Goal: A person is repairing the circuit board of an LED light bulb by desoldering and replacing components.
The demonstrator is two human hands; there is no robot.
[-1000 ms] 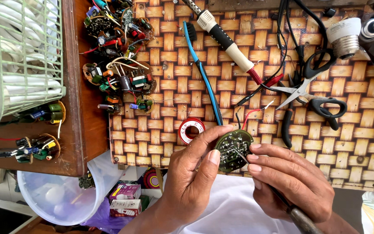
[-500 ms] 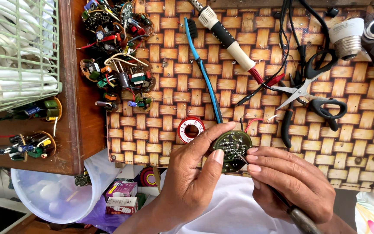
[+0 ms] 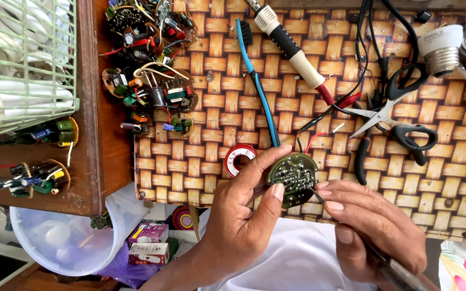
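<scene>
The left hand (image 3: 244, 215) is pinched on the round green circuit board (image 3: 293, 179), the right hand (image 3: 376, 231) closed on a thin probe (image 3: 315, 194), and neighbouring solder joints could be bridged by a slip.

Single head-worn view, looking almost straight down from above the worktop (image 3: 405, 178) — close enough that the woven mat fills most of the frame. Faces away from the body: near edge of the worktop at the bottom, far edge cut off at the top. Both hands enter from the bottom edge — left hand (image 3: 244, 215), right hand (image 3: 376, 226). No second view to compare.
</scene>
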